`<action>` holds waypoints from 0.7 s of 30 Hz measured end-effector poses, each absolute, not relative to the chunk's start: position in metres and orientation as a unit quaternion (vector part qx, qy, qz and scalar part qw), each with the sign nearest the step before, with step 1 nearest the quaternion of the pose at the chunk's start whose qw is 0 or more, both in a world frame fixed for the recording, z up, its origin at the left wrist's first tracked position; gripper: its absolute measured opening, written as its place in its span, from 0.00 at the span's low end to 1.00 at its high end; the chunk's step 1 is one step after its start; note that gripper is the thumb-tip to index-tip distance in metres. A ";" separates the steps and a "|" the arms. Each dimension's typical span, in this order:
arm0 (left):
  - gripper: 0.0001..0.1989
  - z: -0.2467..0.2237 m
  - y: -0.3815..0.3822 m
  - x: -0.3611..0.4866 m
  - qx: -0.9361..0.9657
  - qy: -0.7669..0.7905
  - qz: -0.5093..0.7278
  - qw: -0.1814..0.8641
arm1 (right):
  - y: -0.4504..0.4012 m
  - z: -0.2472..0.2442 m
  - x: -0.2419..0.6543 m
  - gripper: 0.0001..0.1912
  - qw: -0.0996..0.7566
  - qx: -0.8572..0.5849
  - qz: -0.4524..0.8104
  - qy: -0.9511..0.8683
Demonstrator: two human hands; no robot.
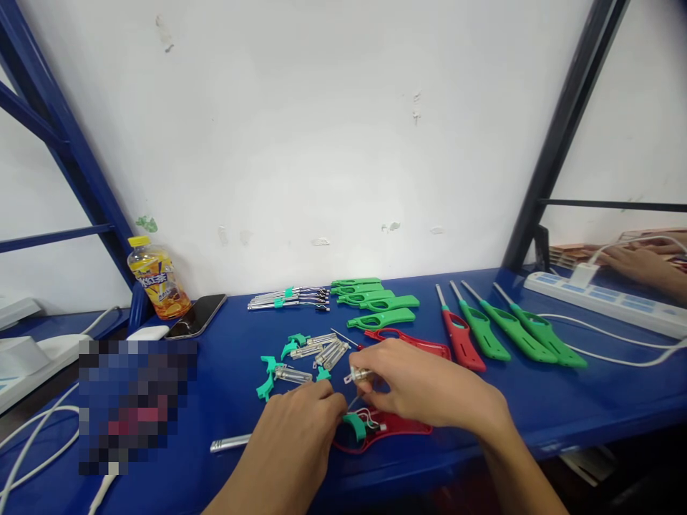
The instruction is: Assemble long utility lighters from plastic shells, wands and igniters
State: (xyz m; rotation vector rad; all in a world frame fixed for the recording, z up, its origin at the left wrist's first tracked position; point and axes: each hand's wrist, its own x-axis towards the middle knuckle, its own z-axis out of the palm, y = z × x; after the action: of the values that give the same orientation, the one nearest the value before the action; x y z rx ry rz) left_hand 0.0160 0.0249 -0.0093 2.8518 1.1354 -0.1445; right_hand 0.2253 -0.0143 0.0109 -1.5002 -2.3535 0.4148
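Observation:
My right hand (413, 383) pinches a small clear lighter fuel tank with a metal valve end (358, 373), held above an opened red lighter shell half (400, 423). In that shell lie a teal trigger (355, 427) and thin white wires. My left hand (303, 429) is closed at the shell's front end, its fingertips partly hidden. A silver metal tube (230, 443) sticks out to the left from beneath it. Just beyond my hands are several loose clear fuel tanks (294, 374) and teal triggers (265, 387). Another red shell half (429, 347) lies behind my right hand.
Green shell halves (382, 318) and silver tubes with wires (290, 297) lie at the back. Assembled lighters, one red (462, 340), others green (529, 340), lie to the right. A drink bottle (161, 279), phone (198, 317) and power strip (606, 300) border the blue table. Another person's hand (638, 261) is far right.

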 end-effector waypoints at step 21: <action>0.20 -0.007 0.022 0.016 0.927 0.369 -0.062 0.023 | -0.004 0.012 0.217 0.15 0.207 -0.512 0.091 -0.828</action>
State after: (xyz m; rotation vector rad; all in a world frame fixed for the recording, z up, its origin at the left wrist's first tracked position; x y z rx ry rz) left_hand 0.0165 0.0223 -0.0066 2.8700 1.1422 -0.1907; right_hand 0.2170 -0.0037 0.0119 -1.4267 -2.3069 0.2529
